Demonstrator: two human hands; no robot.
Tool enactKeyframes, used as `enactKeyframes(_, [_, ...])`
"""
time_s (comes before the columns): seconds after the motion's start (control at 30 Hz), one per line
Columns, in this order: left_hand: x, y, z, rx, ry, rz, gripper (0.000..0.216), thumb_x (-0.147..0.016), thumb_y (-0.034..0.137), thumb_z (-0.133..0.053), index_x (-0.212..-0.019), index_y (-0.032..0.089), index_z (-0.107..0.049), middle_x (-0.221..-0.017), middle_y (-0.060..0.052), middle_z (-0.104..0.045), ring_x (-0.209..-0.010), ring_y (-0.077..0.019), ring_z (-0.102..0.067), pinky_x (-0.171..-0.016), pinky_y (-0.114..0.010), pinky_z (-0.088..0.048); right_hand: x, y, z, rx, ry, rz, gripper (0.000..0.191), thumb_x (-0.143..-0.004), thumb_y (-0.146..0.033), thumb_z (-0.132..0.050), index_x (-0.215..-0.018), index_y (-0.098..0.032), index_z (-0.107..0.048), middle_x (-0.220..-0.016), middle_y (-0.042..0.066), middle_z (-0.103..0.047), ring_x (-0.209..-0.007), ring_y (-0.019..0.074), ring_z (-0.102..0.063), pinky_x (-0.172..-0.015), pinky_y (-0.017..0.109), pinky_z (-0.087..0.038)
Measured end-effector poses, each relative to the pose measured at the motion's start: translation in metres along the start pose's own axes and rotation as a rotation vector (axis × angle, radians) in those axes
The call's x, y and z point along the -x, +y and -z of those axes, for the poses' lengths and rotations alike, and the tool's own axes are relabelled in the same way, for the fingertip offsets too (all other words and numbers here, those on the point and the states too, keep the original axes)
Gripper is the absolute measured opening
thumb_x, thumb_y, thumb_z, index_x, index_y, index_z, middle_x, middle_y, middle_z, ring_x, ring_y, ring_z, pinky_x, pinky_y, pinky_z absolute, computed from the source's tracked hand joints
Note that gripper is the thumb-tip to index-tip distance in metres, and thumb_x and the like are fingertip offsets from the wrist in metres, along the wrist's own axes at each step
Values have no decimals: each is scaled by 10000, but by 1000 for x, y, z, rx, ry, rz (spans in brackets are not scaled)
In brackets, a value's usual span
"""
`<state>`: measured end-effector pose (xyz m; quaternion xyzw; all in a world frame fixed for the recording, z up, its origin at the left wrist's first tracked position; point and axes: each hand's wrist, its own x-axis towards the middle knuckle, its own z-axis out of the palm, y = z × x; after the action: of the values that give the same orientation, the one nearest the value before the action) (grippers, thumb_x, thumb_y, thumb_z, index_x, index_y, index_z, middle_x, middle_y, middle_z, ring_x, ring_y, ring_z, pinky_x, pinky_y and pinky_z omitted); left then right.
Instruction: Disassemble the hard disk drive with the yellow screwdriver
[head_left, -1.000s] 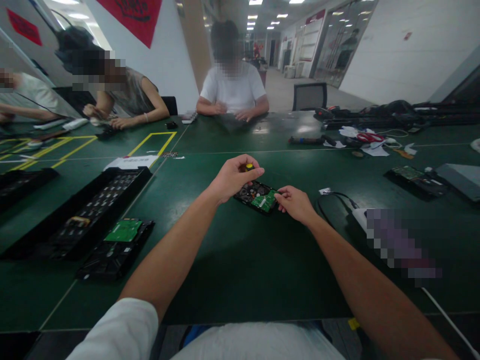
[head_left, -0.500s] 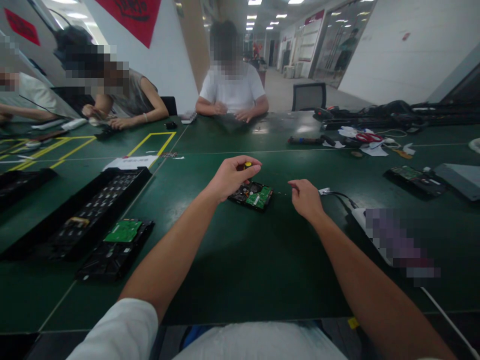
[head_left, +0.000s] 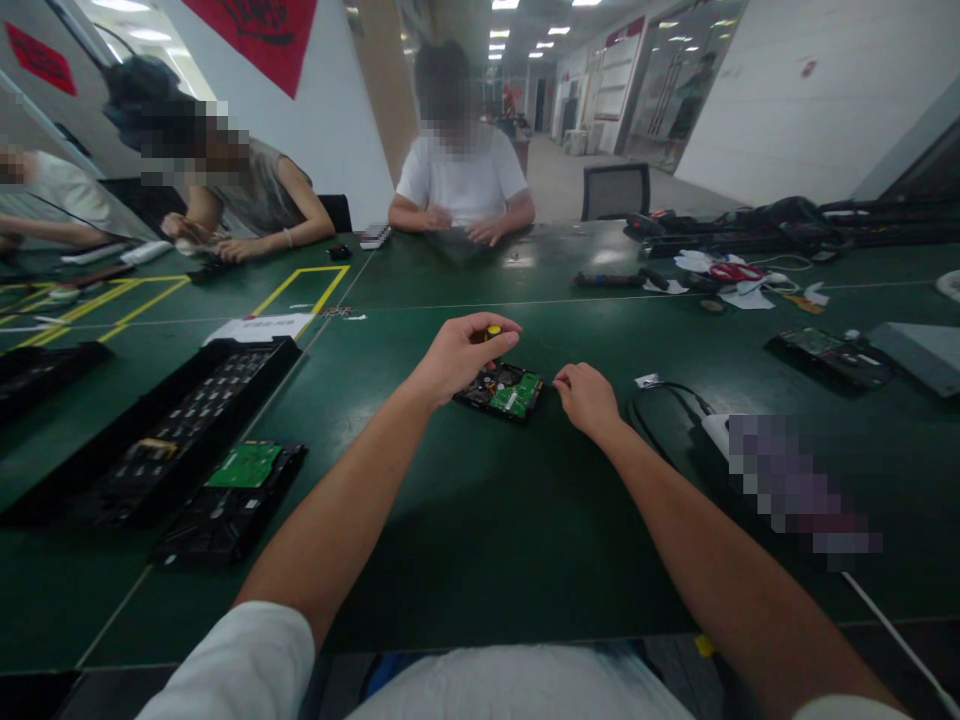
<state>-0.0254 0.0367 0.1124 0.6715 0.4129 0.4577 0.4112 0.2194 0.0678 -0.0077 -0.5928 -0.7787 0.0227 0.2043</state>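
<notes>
In the head view, my left hand (head_left: 469,355) is closed around a small screwdriver (head_left: 493,332), of which mainly the yellow end shows. It is held over a hard drive (head_left: 504,392) with a green circuit board, lying on the table; the tool's tip is hidden behind my fingers. Just right of the drive, my right hand (head_left: 591,398) is low at the table surface, thumb and forefinger pinched together. Whatever is between those fingertips is too small to make out.
A black tray (head_left: 187,425) and another hard drive (head_left: 232,500) lie to the left. On the right are a phone (head_left: 795,480) with a cable, one more drive (head_left: 825,358) and a grey box (head_left: 922,352). Several people sit across the green table (head_left: 480,560).
My right hand has moved left toward the drive, to where tiny bits lay on the table, and its fingertips have come together. My left hand has stayed over the drive.
</notes>
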Motion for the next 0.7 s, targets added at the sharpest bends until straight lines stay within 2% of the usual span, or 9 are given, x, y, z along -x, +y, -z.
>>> enactKeyframes(0.17, [0, -1, 1, -1, -7, -1, 331, -844, 419, -742, -1055, 166, -772, -888, -47, -656, -698, -106, -524, -609, -231, -475, 5, 17, 12, -37, -13, -48, 164, -987, -250, -551, -995, -195, -705, -996, 113, -680, -928, 265, -641, -825, 395, -489])
enactKeyframes(0.27, [0, -1, 1, 1, -5, 3, 331, -846, 413, -743, -1070, 171, -776, -912, -52, -665, -720, -111, -530, -618, -232, -482, 9, 18, 21, -134, 96, -37, 267, -1011, -316, -506, -1153, -186, -692, -1090, 137, -679, -979, 277, -649, -874, 419, -506])
enactKeyframes(0.37, [0, -2, 0, 5, -3, 12, 348, -848, 405, -744, -1113, 182, -777, -934, -57, -678, -717, -110, -535, -621, -235, -485, 14, 3, 23, -173, 114, 62, 553, -999, -562, -512, -1404, -193, -582, -1366, 174, -592, -1234, 339, -573, -1027, 490, -464])
enactKeyframes(0.47, [-1, -2, 0, 17, -3, 14, 367, -850, 402, -744, -1149, 192, -774, -957, -60, -690, -714, -108, -540, -618, -235, -486, 21, -22, 15, -133, -65, 200, 1033, -833, -817, -584, -1619, -202, -317, -1585, 185, -409, -1484, 407, -325, -1183, 577, -295])
enactKeyframes(0.53, [-1, -3, 0, 18, -4, 11, 369, -850, 401, -747, -1155, 194, -776, -958, -62, -693, -718, -109, -543, -619, -234, -489, 24, -35, 8, -96, -126, 222, 1203, -752, -890, -595, -1653, -185, -221, -1628, 203, -340, -1521, 423, -251, -1214, 597, -215])
enactKeyframes(0.6, [-1, -3, 0, 17, -5, 12, 367, -851, 397, -749, -1156, 193, -777, -947, -61, -691, -715, -108, -543, -617, -234, -491, 24, -43, 3, -70, -137, 213, 1215, -754, -882, -597, -1658, -175, -197, -1600, 216, -374, -1501, 428, -288, -1212, 604, -199])
enactKeyframes(0.7, [-1, -2, 1, 27, -8, 19, 359, -853, 388, -750, -1152, 192, -777, -929, -57, -686, -701, -104, -539, -611, -234, -491, 21, -44, 1, -67, -145, 182, 1110, -811, -818, -590, -1650, -187, -230, -1519, 211, -472, -1432, 426, -387, -1169, 599, -265])
